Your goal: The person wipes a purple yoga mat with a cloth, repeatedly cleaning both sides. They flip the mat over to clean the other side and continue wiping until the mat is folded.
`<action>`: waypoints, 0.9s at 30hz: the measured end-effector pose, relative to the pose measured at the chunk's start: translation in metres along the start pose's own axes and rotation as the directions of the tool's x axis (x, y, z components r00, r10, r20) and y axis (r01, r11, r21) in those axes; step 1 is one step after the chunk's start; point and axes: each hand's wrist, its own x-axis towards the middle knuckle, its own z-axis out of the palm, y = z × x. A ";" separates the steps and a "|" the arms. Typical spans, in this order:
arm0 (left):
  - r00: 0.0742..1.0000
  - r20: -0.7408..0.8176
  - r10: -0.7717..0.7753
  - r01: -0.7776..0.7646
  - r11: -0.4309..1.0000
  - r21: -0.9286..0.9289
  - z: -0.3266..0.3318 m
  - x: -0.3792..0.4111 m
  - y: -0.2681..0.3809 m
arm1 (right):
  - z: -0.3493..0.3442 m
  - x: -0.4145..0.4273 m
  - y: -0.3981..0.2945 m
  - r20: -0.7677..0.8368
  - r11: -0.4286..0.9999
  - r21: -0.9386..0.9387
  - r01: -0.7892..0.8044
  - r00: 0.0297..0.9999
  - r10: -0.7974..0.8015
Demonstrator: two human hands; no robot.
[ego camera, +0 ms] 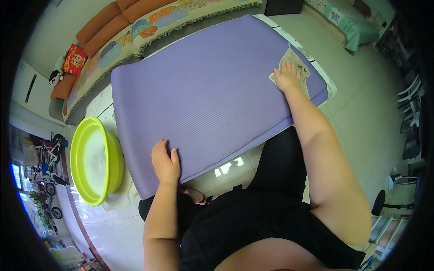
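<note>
A purple ribbed exercise mat (203,91) lies over a white marble-patterned table (305,56). Near its right end my right hand (289,77) rests flat, palm down, on a beige cleaning cloth (301,69). The cloth is spread with creases and has a hanging loop at its far corner. My left hand (166,162) lies palm down on the mat's near left part, fingers somewhat apart, with nothing in it. Left of the mat, a lime-green plastic basin (115,162) holds sudsy whitish water (95,162).
A sofa with orange cushions (105,30) and a patterned cover (159,20) runs along the far side. Pale floor tiles (352,91) extend to the right. Children's bikes (51,189) stand at the far left, and white chairs (410,89) at the far right.
</note>
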 end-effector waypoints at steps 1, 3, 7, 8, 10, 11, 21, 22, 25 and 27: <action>1.000 0.006 0.005 -0.005 1.000 0.027 0.000 -0.001 0.002 | -0.001 -0.009 -0.008 0.019 0.999 0.003 -0.035 0.999 0.035; 1.000 -0.016 0.021 -0.021 0.999 0.043 0.005 -0.003 0.001 | 0.002 -0.039 -0.040 0.052 0.996 -0.015 0.092 0.994 -0.091; 1.000 -0.013 0.024 -0.024 0.999 0.029 0.008 -0.001 0.002 | 0.018 -0.127 -0.126 0.049 0.867 0.134 0.480 0.870 -0.490; 0.999 -0.021 0.024 -0.023 0.999 0.031 0.007 -0.001 0.003 | 0.024 -0.155 -0.149 0.003 0.790 0.172 0.588 0.802 -0.598; 0.999 -0.046 0.027 -0.026 0.999 0.034 0.008 -0.003 -0.001 | 0.002 -0.214 -0.193 0.163 0.631 0.048 0.775 0.617 -0.770; 0.999 -0.037 0.032 -0.032 0.999 -0.013 0.008 -0.001 -0.001 | 0.012 -0.237 -0.202 0.106 0.548 0.060 0.834 0.540 -0.835; 1.000 0.021 -0.015 0.016 0.997 -0.078 0.002 -0.005 -0.015 | -0.003 -0.114 -0.058 -0.119 0.738 0.121 0.664 0.748 -0.653; 1.000 0.012 -0.028 0.029 0.997 -0.076 0.000 -0.007 -0.016 | -0.014 -0.090 -0.033 -0.035 0.826 0.118 0.551 0.834 -0.551; 1.000 0.018 -0.018 0.020 0.998 -0.060 0.002 -0.006 -0.017 | -0.009 -0.017 0.060 0.011 0.969 0.033 0.245 0.969 -0.245; 1.000 0.017 -0.010 0.011 0.999 -0.042 0.003 -0.005 -0.017 | -0.021 0.011 0.103 0.034 0.999 -0.025 0.042 0.999 -0.041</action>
